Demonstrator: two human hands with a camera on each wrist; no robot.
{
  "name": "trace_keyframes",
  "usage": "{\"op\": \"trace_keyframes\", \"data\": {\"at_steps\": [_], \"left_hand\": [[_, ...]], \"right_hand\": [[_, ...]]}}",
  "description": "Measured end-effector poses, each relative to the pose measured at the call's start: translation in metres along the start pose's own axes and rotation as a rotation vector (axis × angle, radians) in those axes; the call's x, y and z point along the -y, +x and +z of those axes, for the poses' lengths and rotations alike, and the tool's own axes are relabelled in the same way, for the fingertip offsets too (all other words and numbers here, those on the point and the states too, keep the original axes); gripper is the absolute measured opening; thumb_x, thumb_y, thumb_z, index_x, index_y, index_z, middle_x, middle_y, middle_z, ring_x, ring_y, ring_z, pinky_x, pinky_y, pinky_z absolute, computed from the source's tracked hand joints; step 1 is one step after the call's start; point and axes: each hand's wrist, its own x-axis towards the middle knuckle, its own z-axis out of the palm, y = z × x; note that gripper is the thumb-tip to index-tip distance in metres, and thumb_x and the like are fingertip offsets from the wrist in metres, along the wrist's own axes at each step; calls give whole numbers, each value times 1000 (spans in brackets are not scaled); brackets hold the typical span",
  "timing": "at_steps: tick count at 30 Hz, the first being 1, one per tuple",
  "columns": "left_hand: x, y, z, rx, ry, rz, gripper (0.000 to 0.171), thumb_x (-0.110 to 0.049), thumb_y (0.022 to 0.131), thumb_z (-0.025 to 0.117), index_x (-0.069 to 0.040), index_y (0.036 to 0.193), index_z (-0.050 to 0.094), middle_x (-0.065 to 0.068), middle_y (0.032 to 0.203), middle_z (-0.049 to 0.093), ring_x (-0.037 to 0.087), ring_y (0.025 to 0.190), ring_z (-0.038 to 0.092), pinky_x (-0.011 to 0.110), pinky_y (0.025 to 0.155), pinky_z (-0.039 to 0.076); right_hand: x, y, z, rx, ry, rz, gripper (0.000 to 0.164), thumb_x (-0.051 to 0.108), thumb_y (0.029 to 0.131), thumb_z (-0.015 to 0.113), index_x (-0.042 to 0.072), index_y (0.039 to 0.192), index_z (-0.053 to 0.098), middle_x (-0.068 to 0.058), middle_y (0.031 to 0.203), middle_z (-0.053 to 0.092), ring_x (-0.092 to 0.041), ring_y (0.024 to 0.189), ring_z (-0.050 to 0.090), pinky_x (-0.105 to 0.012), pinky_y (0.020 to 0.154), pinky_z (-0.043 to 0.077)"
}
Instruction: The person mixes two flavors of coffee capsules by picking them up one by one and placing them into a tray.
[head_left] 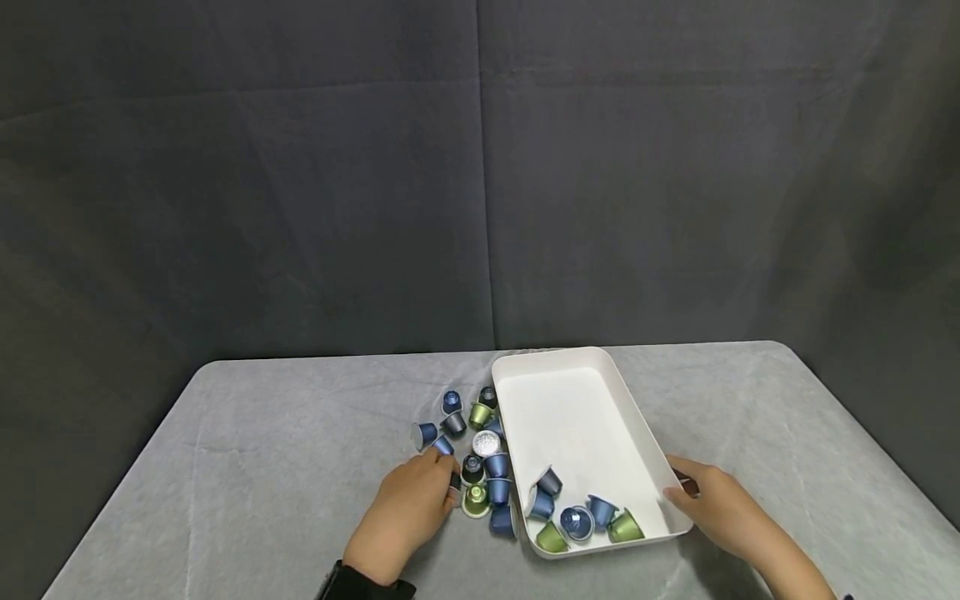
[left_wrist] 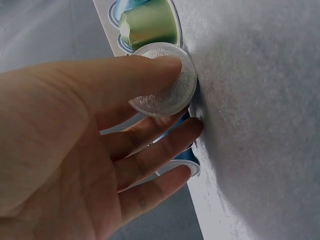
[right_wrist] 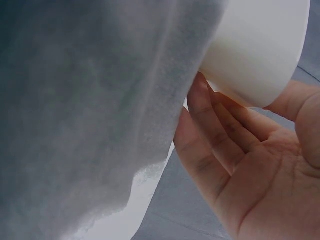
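Note:
A coffee capsule (left_wrist: 176,92), its silvery foil lid facing the camera in the left wrist view, is pinched between the thumb and fingers of my left hand (head_left: 408,507). The capsule's body is mostly hidden by the hand. Around these fingertips lie loose capsules, among them a green capsule (head_left: 476,501) and a blue capsule (head_left: 498,491). My right hand (head_left: 716,510) grips the right side of a white tray (head_left: 573,425), thumb at the rim and fingers underneath its outer wall. Inside the tray's near end are several blue and green capsules (head_left: 577,523).
More loose capsules (head_left: 452,402) are scattered along the tray's left side, one with its foil lid (head_left: 486,443) up. The grey table (head_left: 262,483) ends at a dark cloth backdrop (head_left: 337,208).

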Motion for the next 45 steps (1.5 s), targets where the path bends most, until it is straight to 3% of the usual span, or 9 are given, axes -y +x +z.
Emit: {"op": "trace_keyframes", "data": {"at_steps": [6, 14, 25, 35, 45], "left_hand": [[2, 2, -4, -2, -19, -23, 22, -7, 81, 75, -5, 101, 66, 6, 92, 60, 28, 81, 62, 44, 69, 51], [-2, 3, -13, -103, -8, -3, 28, -12, 81, 81, -7, 103, 66, 1, 89, 61, 21, 79, 63, 39, 65, 50], [-17, 7, -18, -237, 45, 94, 30, -20, 88, 76, -10, 115, 68, 1, 103, 67, 21, 95, 67, 40, 82, 53], [-30, 8, -17, -237, 61, 153, 34, -22, 87, 77, -12, 118, 67, 0, 109, 68, 19, 99, 66, 40, 83, 52], [-48, 6, -12, -260, 70, 261, 31, -21, 87, 76, -14, 115, 66, -4, 107, 67, 15, 98, 65, 38, 87, 52]], "right_hand": [[0, 0, 1, -11, 6, -7, 46, 5, 92, 67, -15, 131, 52, -24, 111, 67, -28, 92, 67, -42, 72, 55], [0, 0, 1, -8, -3, -2, 47, 5, 92, 67, -15, 131, 52, -25, 112, 66, -29, 93, 67, -44, 74, 55], [-1, -1, 0, -4, -8, 0, 48, 6, 92, 67, -16, 132, 51, -25, 113, 66, -31, 94, 67, -45, 75, 55], [-1, -1, 1, -3, -13, 0, 49, 6, 92, 67, -15, 133, 51, -25, 112, 66, -32, 93, 67, -45, 74, 55], [-2, -1, 0, 1, -11, 7, 49, 6, 92, 67, -15, 133, 51, -25, 112, 66, -31, 94, 66, -45, 74, 55]]}}
